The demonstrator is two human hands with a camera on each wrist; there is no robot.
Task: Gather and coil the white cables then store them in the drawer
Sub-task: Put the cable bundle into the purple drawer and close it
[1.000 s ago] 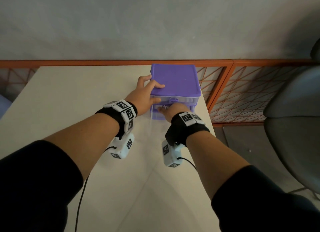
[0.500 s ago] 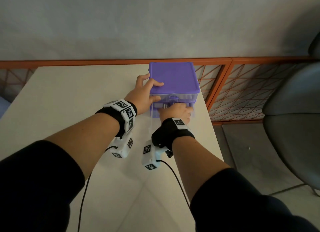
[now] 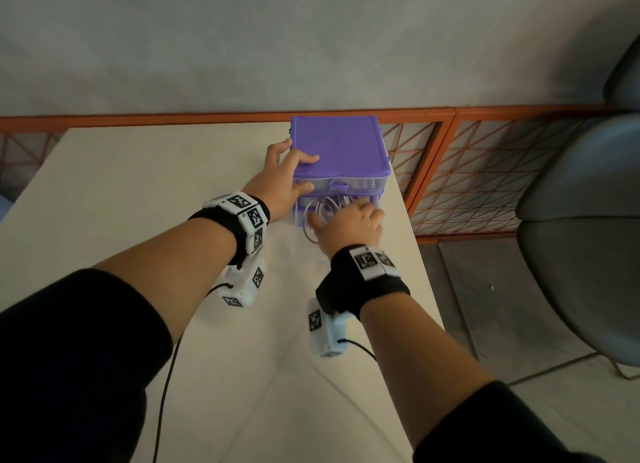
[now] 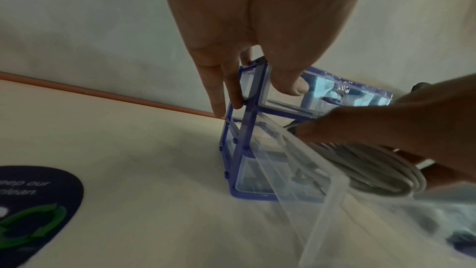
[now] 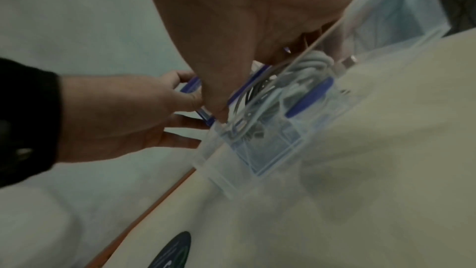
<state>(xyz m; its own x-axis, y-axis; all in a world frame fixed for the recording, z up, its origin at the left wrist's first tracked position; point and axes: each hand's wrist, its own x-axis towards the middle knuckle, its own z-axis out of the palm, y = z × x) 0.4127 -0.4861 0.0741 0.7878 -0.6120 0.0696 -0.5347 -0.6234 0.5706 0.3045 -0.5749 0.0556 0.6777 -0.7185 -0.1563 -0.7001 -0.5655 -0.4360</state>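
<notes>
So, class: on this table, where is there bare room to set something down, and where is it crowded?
Bare tabletop stretches left of the purple drawer unit, between the left hand and the orange rail. Crowded: the unit's front, where the right hand is over the white cables in the pulled-out lower drawer.

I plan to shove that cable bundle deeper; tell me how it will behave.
Probably floppy and springy: the white cables lie in loose loops, one spilling over the clear drawer. Likely light; loops may snag its rim.
</notes>
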